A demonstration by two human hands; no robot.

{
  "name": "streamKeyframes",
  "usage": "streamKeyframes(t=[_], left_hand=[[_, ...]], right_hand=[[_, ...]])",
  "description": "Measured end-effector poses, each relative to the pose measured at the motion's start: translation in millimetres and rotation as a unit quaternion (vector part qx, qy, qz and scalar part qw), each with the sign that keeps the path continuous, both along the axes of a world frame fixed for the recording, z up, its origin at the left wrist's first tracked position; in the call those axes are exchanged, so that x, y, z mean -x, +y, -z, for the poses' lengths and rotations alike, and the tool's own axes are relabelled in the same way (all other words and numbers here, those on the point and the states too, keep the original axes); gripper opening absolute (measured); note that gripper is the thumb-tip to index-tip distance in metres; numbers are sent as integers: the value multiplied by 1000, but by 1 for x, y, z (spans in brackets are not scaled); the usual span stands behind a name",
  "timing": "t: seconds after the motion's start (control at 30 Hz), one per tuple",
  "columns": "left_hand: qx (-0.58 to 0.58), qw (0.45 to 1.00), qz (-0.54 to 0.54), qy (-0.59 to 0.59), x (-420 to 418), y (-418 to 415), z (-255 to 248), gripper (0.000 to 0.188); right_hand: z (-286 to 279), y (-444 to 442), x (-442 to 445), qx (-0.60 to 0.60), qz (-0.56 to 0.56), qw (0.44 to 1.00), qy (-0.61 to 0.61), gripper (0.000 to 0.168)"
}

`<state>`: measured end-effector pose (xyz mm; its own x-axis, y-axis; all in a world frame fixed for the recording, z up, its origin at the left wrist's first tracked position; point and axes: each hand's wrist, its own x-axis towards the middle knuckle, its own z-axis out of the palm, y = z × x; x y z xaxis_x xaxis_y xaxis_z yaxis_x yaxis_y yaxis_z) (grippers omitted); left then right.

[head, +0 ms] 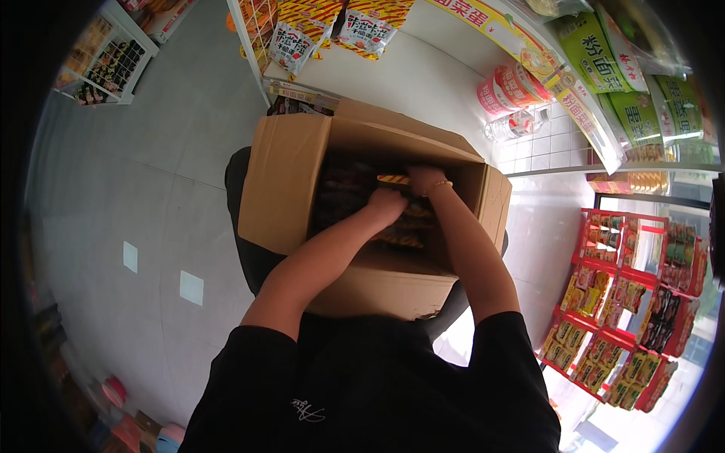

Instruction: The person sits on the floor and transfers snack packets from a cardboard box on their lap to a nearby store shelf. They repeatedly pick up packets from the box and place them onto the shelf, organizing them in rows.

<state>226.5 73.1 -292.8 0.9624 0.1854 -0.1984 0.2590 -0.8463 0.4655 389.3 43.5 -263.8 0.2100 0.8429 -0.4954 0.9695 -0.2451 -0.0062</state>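
Note:
An open cardboard box point(286, 187) rests across my lap, its flaps folded outward. Both of my hands are down inside it. My left hand point(388, 205) has its fingers curled, close to a packet point(392, 179) with a red-and-yellow striped edge. Just right of that packet is my right hand point(426, 180), a beaded bracelet at its wrist; its fingers are hidden in shadow. Whether either hand grips the packet cannot be made out. More striped packets point(405, 240) lie in the box below my hands, and its left part holds dark, blurred contents.
Beyond the box stands a white shelf point(419, 62) with striped snack bags point(365, 31), noodle cups point(512, 88) and a plastic bottle point(515, 125). Green packs point(600, 54) sit above. A red rack point(617, 306) of packets is at right, a white wire basket point(116, 68) far left.

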Motion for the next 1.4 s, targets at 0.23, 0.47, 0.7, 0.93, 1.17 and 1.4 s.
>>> streamKeyframes(t=[0.23,0.47,0.7,0.93,1.17,1.4], left_hand=[[16,1000,-13,22,-5,-6,-7,17],[1,996,15,90,-3,-14,-19,27],[-25,994,22,104,0,-13,-26,25],[-10,993,83,81,10,5,-102,19],[281,951,18,-129,38,95,-192,16],[43,947,-149,-283,25,225,-170,32]], right_hand=[[-16,19,25,39,-27,999,9,25],[57,-27,-8,66,74,994,39,26],[11,-25,11,-11,29,997,67,41],[-66,-44,24,-64,21,995,80,39],[-161,-93,109,-288,214,918,166,37],[-144,-98,191,-385,248,868,191,9]])
